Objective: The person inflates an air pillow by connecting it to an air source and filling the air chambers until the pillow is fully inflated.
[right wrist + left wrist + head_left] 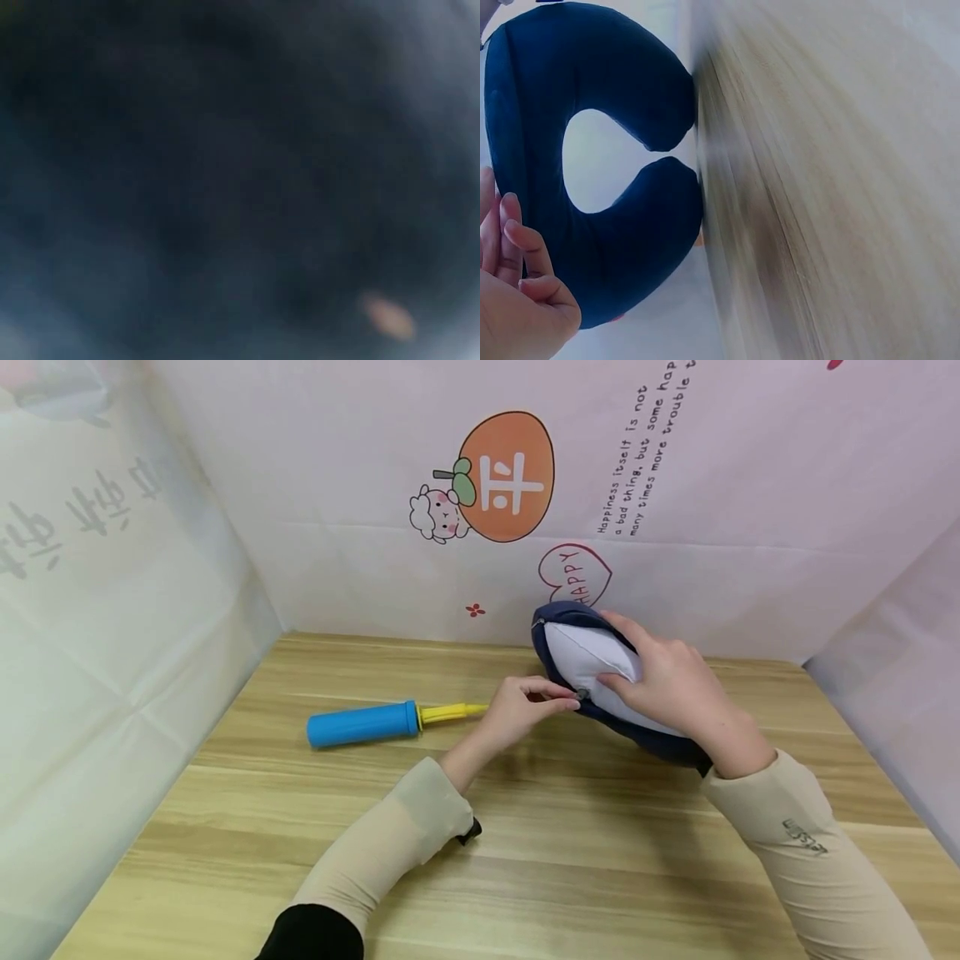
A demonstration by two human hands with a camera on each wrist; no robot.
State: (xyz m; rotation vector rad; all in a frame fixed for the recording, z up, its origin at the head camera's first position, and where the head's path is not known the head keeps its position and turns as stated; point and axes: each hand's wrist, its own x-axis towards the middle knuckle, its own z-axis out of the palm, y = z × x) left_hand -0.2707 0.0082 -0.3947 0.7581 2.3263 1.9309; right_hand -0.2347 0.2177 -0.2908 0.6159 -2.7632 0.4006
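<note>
A navy U-shaped neck pillow (667, 745) stands on the table with its two ends down, as the left wrist view shows. Along its top the cover's zipper lies open, baring a white inner (588, 652). My left hand (522, 708) pinches the zipper pull (582, 694) at the near edge of the opening between thumb and fingertips. From the right, my right hand (675, 685) grips the pillow, thumb on the white inner and fingers over the far side, partly hidden. Dark blurred fabric (225, 187) fills the right wrist view.
A blue hand pump (362, 725) with a yellow nozzle (446, 712) lies on the wooden table (525, 877), left of the pillow. Its tip passes behind my left hand. A printed white cloth (337, 510) hangs behind the table, and more pale cloth flanks both sides.
</note>
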